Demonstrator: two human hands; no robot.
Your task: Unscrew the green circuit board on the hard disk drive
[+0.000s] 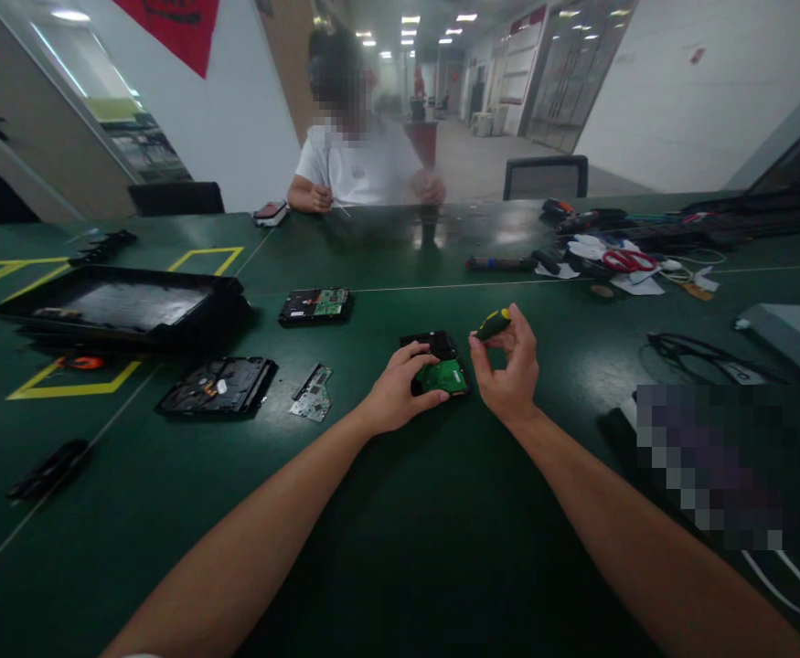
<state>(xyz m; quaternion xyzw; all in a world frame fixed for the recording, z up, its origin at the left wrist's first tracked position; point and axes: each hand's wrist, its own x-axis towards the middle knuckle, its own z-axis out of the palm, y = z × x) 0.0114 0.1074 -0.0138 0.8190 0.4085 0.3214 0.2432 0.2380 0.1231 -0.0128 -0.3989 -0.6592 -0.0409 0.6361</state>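
L hand (400, 395) curls round the hard drive (449, 375), green board up, on the table (441, 548), pinning it flat, prob. so it won't slide. R hand (509, 370) pinches a screwdriver (494, 323) by its handle w/ closed fingertips, just right of the drive; tip hidden.

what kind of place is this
Probably an electronics repair or teardown workshop: a long green worktable, a hard drive with its circuit board exposed under the left hand, a screwdriver in the right hand, and red scissors among tools farther off.
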